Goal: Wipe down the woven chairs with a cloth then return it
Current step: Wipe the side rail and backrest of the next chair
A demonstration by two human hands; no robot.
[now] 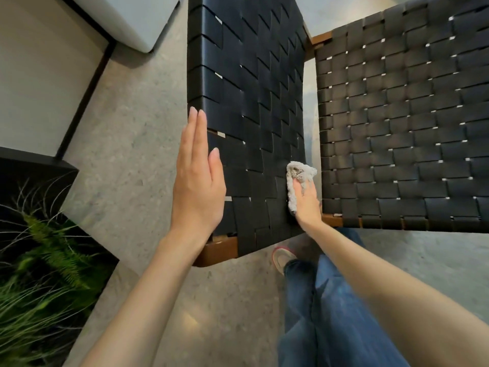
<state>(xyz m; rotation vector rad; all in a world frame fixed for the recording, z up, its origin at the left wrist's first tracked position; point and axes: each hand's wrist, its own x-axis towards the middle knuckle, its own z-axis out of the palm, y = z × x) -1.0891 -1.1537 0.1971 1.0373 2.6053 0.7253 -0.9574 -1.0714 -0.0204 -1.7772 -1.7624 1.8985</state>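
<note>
A black woven chair back [251, 102] on a brown wooden frame rises in the middle of the view. Its woven seat [402, 128] spreads to the right. My left hand [197, 181] lies flat with straight fingers against the left edge of the back. My right hand [307, 202] holds a small grey cloth [297, 181] bunched against the lower right part of the woven back, thumb on top of the cloth.
Grey stone floor lies all around. A black planter [37, 176] with green fern leaves [39, 274] stands at the lower left. A pale cushioned piece of furniture [127, 19] is at the top left. My jeans leg and a shoe [284, 258] are below the chair.
</note>
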